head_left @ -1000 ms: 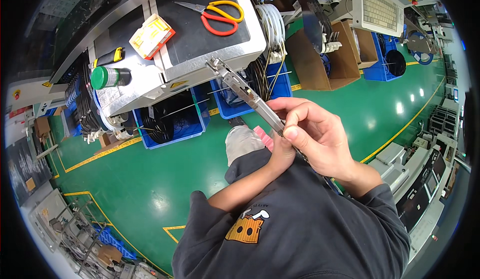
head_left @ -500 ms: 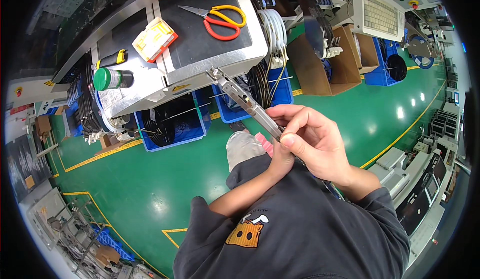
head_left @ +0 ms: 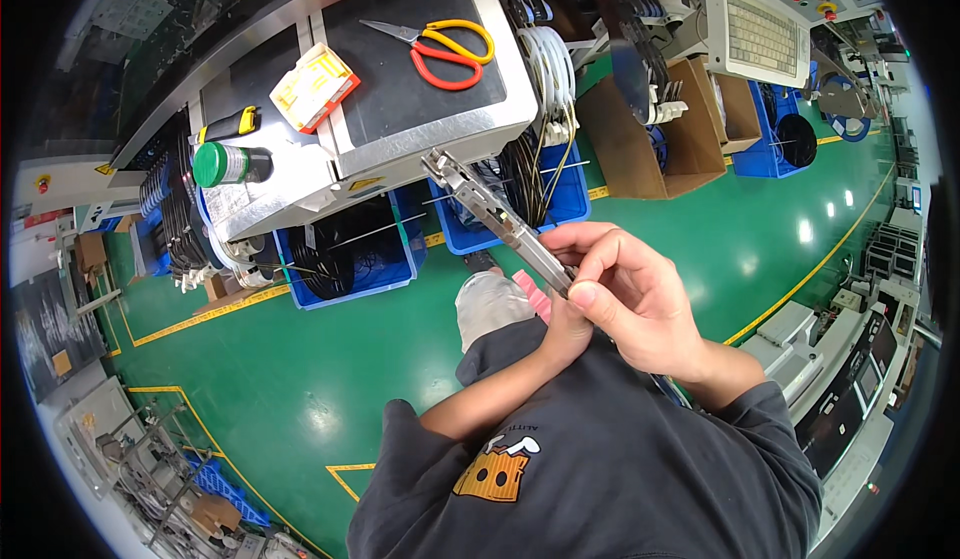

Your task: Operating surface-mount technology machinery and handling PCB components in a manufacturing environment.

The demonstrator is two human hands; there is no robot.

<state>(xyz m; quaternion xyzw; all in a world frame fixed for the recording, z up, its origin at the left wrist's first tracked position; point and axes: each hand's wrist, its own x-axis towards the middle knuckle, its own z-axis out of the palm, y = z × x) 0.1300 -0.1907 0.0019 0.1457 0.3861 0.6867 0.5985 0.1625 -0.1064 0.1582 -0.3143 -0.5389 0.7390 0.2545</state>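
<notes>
A long, narrow metal tape feeder (head_left: 500, 221) slants up and left from in front of my body. Its far end hovers by the front edge of the machine's table. My left hand (head_left: 570, 327) is wrapped round its near part from below, fingers mostly hidden behind the feeder and the other hand. From the right, my right hand (head_left: 640, 309) is closed on the same stretch, thumb and fingers bent against the feeder's side. The feeder's rear end is hidden by my hands and dark shirt.
On the machine table (head_left: 440, 124) lie scissors (head_left: 445, 54) with red and yellow handles, a small yellow-white box (head_left: 312, 89), a green-lidded jar (head_left: 222, 164) and a yellow-black cutter (head_left: 230, 124). Blue bins (head_left: 375, 284) with reels and a cardboard box (head_left: 640, 159) stand below.
The feeder's far end has shifted slightly down and right in view. Both hands keep their hold, and the right fingers have moved a little along the feeder.
</notes>
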